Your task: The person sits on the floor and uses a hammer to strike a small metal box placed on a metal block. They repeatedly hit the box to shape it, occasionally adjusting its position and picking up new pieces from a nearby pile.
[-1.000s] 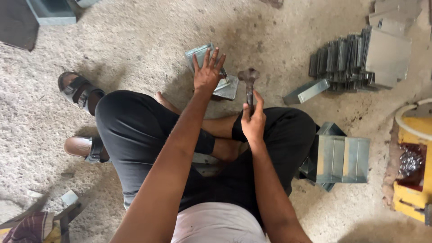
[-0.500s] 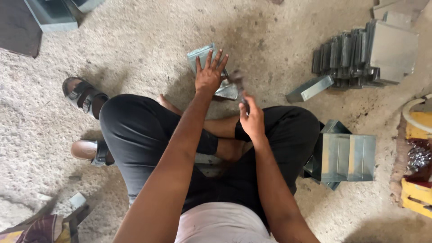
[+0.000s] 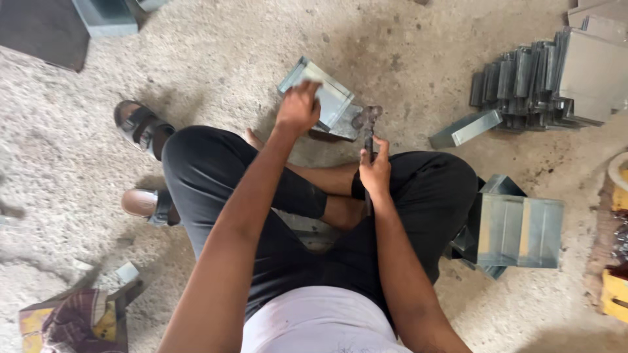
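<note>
Sheet-metal box (image 3: 330, 98) lies on the concrete floor (image 3: 216, 59) just in front of the crossed legs of the sitting person, a little toward the far side of the floor in the view. It is a shallow, shiny grey piece with folded edges, and it sits tilted, one corner pointing away from the person. The left hand (image 3: 297, 108) rests on top of it, fingers bent and pressing on the near left part; its grip is closed down on the box, but I cannot tell if the fingers hook under an edge. The right hand (image 3: 375, 171) is wrapped tight around the handle of a hammer (image 3: 368, 124). The hammer stands nearly upright, and its dark head is just beside the right corner of the box; touching or not, I cannot tell.

Near the far right corner of the floor, a row of similar metal pieces (image 3: 523, 82) stands packed together, and one long folded strip (image 3: 466, 129) lies just beside them. Close to the right knee sits a finished metal box (image 3: 520, 230). A sandal (image 3: 140, 124) lies beside the left knee. At the near left corner there is a checked cloth (image 3: 75, 317).
</note>
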